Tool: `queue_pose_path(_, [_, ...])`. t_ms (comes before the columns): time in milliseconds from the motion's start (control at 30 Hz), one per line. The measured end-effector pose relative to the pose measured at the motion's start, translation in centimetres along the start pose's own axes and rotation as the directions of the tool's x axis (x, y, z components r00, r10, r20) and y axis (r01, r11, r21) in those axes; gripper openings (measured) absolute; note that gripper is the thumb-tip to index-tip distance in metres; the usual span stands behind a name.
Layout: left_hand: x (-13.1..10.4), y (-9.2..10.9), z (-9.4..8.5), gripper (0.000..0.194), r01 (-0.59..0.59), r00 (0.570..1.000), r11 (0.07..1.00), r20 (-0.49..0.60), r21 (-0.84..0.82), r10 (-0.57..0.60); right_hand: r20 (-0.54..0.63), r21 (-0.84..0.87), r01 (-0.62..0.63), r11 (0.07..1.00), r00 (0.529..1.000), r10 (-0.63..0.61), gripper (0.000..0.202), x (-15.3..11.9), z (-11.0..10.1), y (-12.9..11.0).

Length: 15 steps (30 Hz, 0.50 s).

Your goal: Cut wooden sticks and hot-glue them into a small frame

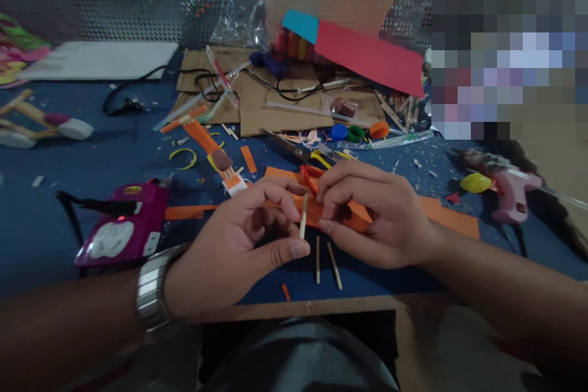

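Note:
A short, pale wooden stick (304,217) stands nearly upright between the thumb and fingers of my left hand (245,229), which wears a metal-banded watch (151,288). Just to the right, my right hand (374,211) has its fingers curled towards the thumb; whatever they may pinch is hidden. Below the hands, two similar wooden sticks (317,260) (335,266) lie on the blue table (257,285). Orange paper (450,217) spreads beneath and behind my hands. Red-handled scissors (310,179) lie on it, close to my right fingertips.
At left sits a purple device (124,223) with a black cable; a pink glue gun (512,196) rests at right. Further back are dark-bladed scissors (287,148), bottle caps (355,133), cardboard (257,110) and red paper (367,55). Paper scraps litter the table.

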<state>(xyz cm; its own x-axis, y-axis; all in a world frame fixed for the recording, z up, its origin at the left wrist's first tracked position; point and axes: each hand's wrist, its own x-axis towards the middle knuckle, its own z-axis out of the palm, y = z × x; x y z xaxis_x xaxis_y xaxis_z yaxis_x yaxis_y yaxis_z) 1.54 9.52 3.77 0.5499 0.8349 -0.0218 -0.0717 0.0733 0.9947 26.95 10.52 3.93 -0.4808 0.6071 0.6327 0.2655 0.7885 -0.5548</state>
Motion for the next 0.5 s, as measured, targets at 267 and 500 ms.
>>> queue_pose_path(267, [0.49,-0.31,-0.35,0.028,-0.057,0.994,0.998,-0.089,0.04,0.061,0.037,0.005,-0.001,1.0,0.999,0.001,0.011,-0.33,-0.24,-0.38])
queue_pose_path(500, [0.72,-0.06,-0.51,0.033,-0.044,0.993,0.999,-0.108,-0.001,0.043,0.028,0.05,-0.006,0.999,1.0,0.004,0.012,-0.32,-0.44,-0.37])
